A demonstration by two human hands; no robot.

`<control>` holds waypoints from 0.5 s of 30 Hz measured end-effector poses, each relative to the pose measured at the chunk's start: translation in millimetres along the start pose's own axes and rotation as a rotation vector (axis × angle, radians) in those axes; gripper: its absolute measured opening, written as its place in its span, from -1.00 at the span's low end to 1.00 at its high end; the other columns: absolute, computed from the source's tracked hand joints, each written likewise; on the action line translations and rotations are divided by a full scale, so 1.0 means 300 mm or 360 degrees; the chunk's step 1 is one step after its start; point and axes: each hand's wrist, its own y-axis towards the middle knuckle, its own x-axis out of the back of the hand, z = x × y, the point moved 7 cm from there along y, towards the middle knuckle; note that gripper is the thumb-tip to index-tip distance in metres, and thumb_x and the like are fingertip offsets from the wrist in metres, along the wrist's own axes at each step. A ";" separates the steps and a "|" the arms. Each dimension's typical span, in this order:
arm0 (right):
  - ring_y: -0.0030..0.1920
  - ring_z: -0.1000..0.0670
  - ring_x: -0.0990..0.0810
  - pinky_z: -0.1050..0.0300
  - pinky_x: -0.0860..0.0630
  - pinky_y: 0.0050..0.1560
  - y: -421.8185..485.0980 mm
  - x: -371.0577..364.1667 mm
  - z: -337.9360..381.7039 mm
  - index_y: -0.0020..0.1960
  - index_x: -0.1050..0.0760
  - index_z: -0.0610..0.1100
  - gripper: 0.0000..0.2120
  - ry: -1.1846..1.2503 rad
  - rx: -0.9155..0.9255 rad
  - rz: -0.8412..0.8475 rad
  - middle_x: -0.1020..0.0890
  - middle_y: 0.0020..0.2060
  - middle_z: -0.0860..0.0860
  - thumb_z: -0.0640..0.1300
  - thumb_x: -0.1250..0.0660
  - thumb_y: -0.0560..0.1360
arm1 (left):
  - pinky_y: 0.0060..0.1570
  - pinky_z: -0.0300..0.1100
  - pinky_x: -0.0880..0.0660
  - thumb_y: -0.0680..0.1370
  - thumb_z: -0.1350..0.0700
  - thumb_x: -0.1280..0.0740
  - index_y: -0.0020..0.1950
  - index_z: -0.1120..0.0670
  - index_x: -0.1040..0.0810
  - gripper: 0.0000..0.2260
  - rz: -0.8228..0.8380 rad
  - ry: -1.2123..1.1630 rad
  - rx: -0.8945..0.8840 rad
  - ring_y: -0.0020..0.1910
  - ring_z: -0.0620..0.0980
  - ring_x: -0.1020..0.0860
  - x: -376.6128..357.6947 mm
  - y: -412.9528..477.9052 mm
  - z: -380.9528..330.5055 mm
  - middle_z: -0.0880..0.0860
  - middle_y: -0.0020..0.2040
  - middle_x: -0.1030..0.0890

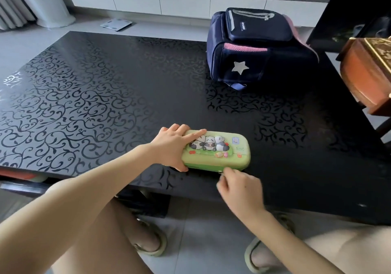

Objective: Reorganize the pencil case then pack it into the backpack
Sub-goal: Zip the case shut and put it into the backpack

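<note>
A green pencil case (pixel 228 155) with pandas on its lid lies closed near the front edge of the black patterned table (pixel 105 104). My left hand (pixel 173 147) grips the case's left end, fingers laid over the lid. My right hand (pixel 237 187) pinches the small metal zipper pull (pixel 221 172) on the case's front side. A navy backpack (pixel 254 47) with a silver star and pink mesh stands at the table's far right, its zippers closed.
A brown wooden chair (pixel 368 73) stands at the table's right side. A white low cabinet (pixel 169 1) runs along the back wall, and a bathroom scale (pixel 116 24) lies on the floor. My legs and sandals are below the table edge.
</note>
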 end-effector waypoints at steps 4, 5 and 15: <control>-0.55 -0.08 -0.50 0.23 -0.16 -0.49 -0.006 0.080 -0.247 -0.39 -0.38 -0.11 -0.79 -0.0199 -0.0045 -0.0112 -0.48 -0.55 0.01 -0.10 -0.24 0.40 | 0.20 0.03 -0.26 0.17 -0.25 -0.42 0.41 -0.31 0.20 0.01 -0.0054 -0.0020 -0.0047 0.24 0.07 -0.25 -0.009 0.004 -0.009 -0.02 0.32 -0.25; -0.51 -0.06 -0.51 0.23 -0.17 -0.46 0.022 0.074 -0.291 -0.35 -0.39 -0.10 -0.79 -0.0208 -0.0058 -0.0084 -0.49 -0.53 0.03 -0.09 -0.25 0.45 | 0.21 0.04 -0.25 0.18 -0.24 -0.41 0.41 -0.31 0.18 -0.01 -0.0076 -0.0022 -0.0043 0.25 0.07 -0.24 -0.010 0.003 -0.013 -0.02 0.32 -0.25; -0.02 0.03 -0.53 0.11 -0.39 -0.12 0.426 -0.075 -0.306 0.03 -0.53 0.15 -0.84 0.0412 -0.0120 0.0624 -0.60 -0.07 0.16 0.00 -0.19 0.55 | 0.26 0.05 -0.19 0.19 -0.17 -0.41 0.40 -0.30 0.12 -0.06 -0.0097 0.0011 -0.0034 0.28 0.09 -0.23 -0.005 0.016 -0.027 0.01 0.34 -0.24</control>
